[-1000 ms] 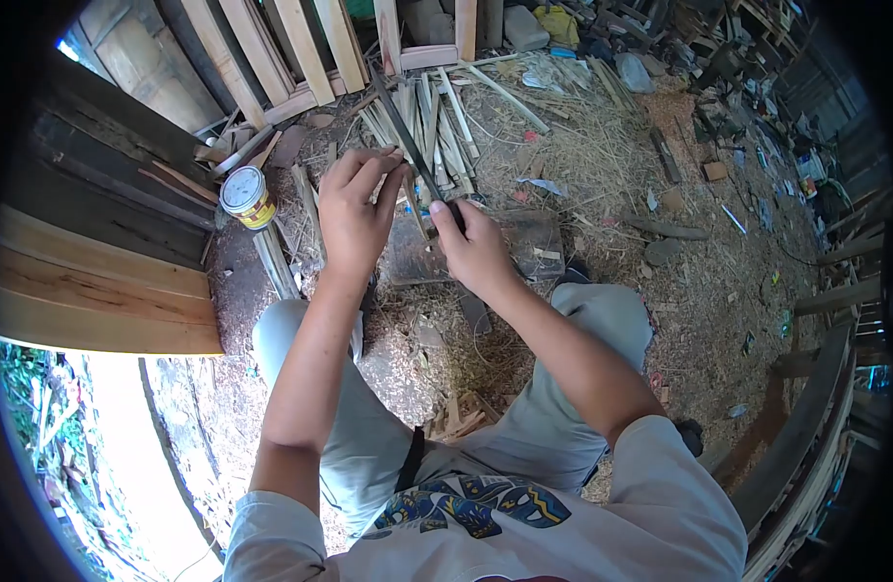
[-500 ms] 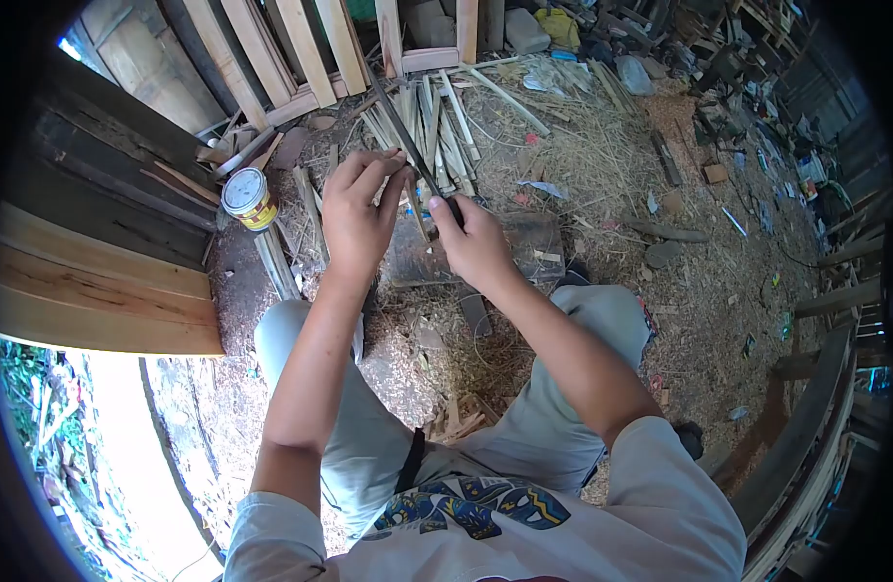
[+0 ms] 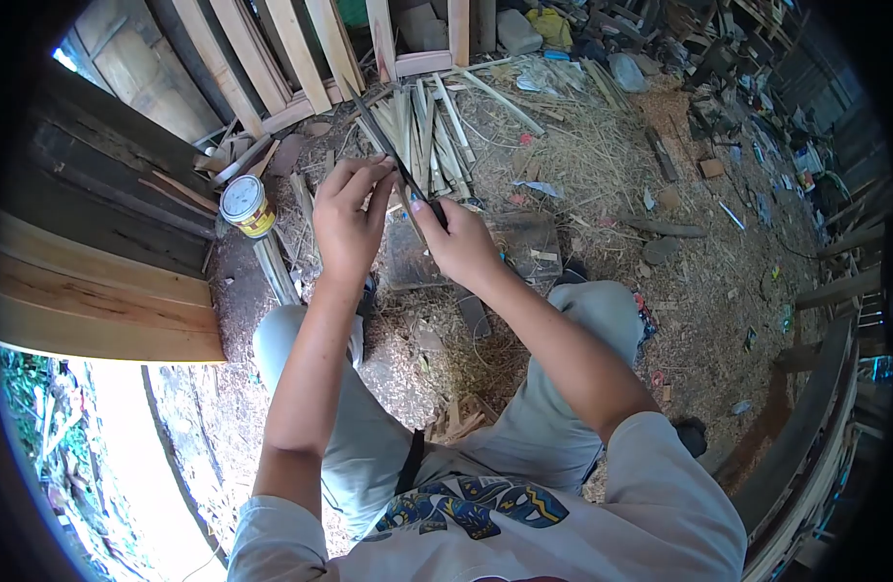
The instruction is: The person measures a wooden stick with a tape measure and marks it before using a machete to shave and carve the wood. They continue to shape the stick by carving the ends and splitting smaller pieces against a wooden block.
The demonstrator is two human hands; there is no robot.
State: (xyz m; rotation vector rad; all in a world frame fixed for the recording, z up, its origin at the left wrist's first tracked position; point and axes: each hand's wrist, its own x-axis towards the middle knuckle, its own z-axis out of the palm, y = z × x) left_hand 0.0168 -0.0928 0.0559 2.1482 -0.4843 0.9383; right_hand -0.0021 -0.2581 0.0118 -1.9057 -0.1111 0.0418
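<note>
My right hand (image 3: 458, 244) is closed around the dark handle of a machete (image 3: 377, 126), its long narrow blade slanting up and to the left. Just left of it, my left hand (image 3: 348, 209) is raised with thumb and fingers pinched together beside the blade. A thin wooden strip (image 3: 406, 199) runs down from those fingertips and passes close along the blade, partly covered by my right hand. Below both hands lies a thick wooden block (image 3: 408, 257) on the ground between my feet.
A pile of split wooden strips (image 3: 437, 131) lies beyond my hands. A lidded paint bucket (image 3: 248, 206) stands at the left, near stacked planks (image 3: 107, 281). Wood shavings (image 3: 602, 388) cover the floor, and a timber frame (image 3: 422, 63) stands at the back.
Both hands have shifted slightly left and down. The machete has moved left with my right hand, its blade still slanting up and left near my left fingertips.
</note>
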